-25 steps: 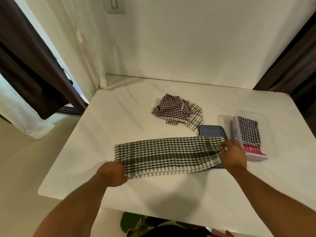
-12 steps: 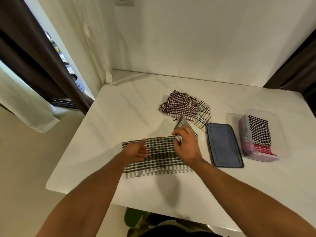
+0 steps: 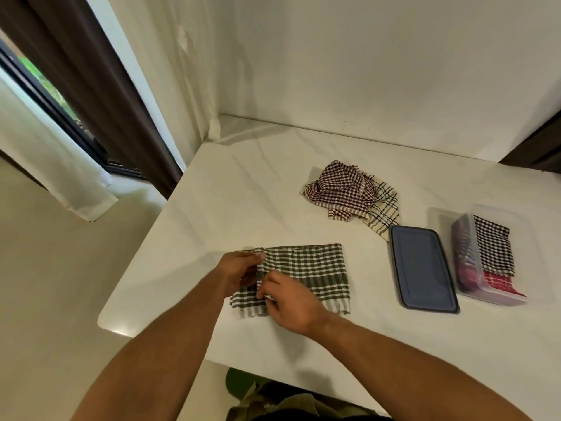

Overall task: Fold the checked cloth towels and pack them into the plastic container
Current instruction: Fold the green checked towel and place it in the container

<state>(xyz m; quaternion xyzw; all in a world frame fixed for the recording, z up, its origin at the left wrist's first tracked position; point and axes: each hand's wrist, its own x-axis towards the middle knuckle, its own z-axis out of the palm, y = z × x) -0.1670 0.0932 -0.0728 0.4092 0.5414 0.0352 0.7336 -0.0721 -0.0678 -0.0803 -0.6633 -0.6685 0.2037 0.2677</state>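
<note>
A green checked towel [image 3: 306,268] lies folded in half on the white table [image 3: 212,208]. My left hand [image 3: 239,273] pinches its left edge, and my right hand [image 3: 288,299] grips the same edge just below it. A crumpled maroon checked towel [image 3: 340,186] lies further back, on top of a cream black-lined towel [image 3: 384,212]. At the right stands the clear plastic container [image 3: 516,262], holding a folded black checked towel [image 3: 493,247] over a red one [image 3: 501,284].
The container's blue lid [image 3: 422,265] lies flat between the green towel and the container. Walls close the table's back and left corner. A dark curtain [image 3: 100,95] and a window are at the left. The table's front edge is near my body.
My right hand carried the towel's right end over to the left, so the long strip is now folded in half. Both hands now meet at the left edge.
</note>
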